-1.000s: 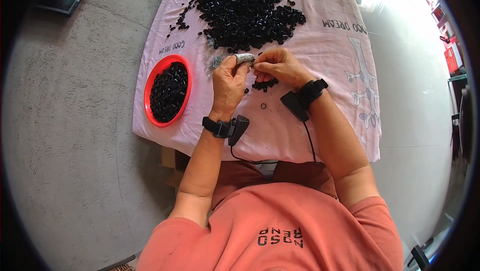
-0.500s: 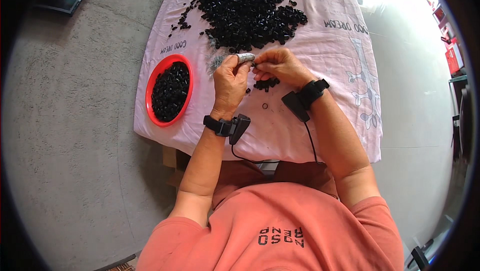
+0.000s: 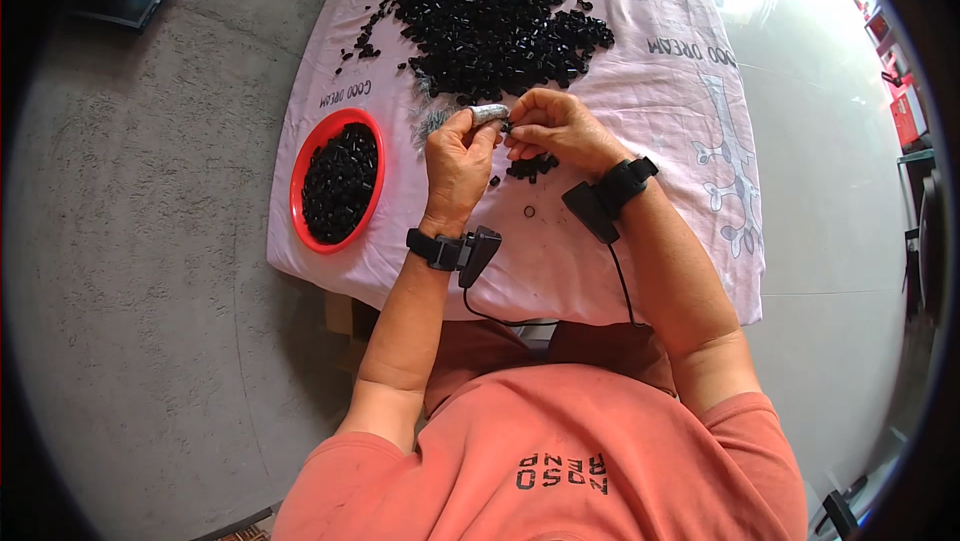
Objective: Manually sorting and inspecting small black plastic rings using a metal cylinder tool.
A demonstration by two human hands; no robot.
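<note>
Over the middle of the cloth, my left hand (image 3: pixel 456 171) and my right hand (image 3: pixel 570 136) meet fingertip to fingertip. A small black piece (image 3: pixel 506 127) shows between them, pinched by the left thumb and finger. Along the left index finger lies a silver-grey, slightly curved sleeve (image 3: pixel 489 114); I cannot tell whether it covers the finger or is held. The right thumb and index finger are pressed together against the piece, and what they grip is too small to make out. Beside the left fingers lies a tangle of thin grey rings or wires (image 3: pixel 432 121).
A large heap of short black tube-like pieces (image 3: pixel 490 21) covers the table's far part. More black pieces (image 3: pixel 532 167) lie below my right hand, near a thin loose ring (image 3: pixel 530 212). A red basin (image 3: pixel 297 186) of black pieces stands at left on the pink cloth (image 3: pixel 660 271).
My right fingers have shifted very slightly at the small black piece. Otherwise both hands hold the same place, and the heap and basin are unmoved.
</note>
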